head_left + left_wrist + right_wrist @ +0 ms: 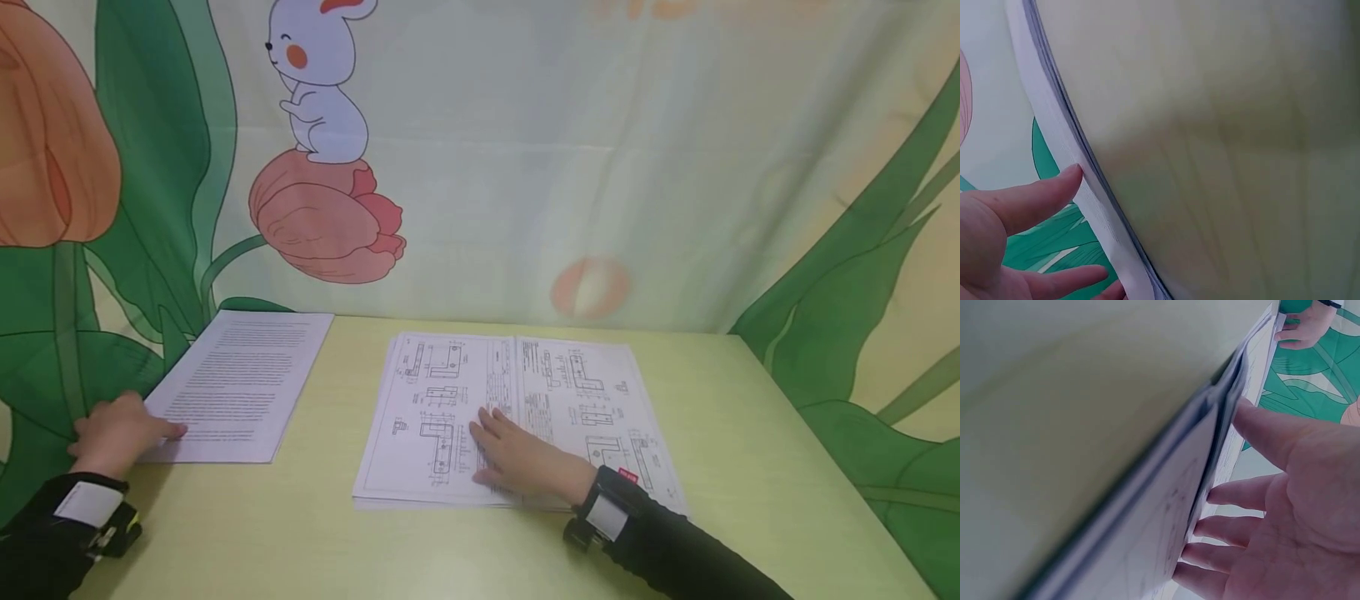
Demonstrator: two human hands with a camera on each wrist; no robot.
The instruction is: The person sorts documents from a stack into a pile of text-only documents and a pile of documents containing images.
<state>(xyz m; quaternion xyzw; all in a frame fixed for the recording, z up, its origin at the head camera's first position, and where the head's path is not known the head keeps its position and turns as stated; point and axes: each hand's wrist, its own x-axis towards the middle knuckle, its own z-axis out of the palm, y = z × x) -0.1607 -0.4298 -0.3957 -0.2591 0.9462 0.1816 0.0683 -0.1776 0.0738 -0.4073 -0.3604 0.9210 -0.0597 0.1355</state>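
Note:
A stack of printed text sheets [232,375] lies at the left of the table. My left hand [120,433] is at its near left side, thumb stretched over the top sheet and the other fingers by the left edge; the left wrist view shows the thumb tip [1072,178] right at the paper. In the middle lies an open set of technical drawings [420,450], spread across two pages. On it, close to the centre fold, rests my right hand [528,458], fingers spread and fairly straight. The right wrist view shows the fingertips on the page, which bulges along the fold.
The pale yellow table [757,467] extends to the right of the drawings and between the two paper sets. Behind it hangs a fabric backdrop [480,167] printed with a rabbit, tulips and green leaves. A wrist camera strap is on each arm.

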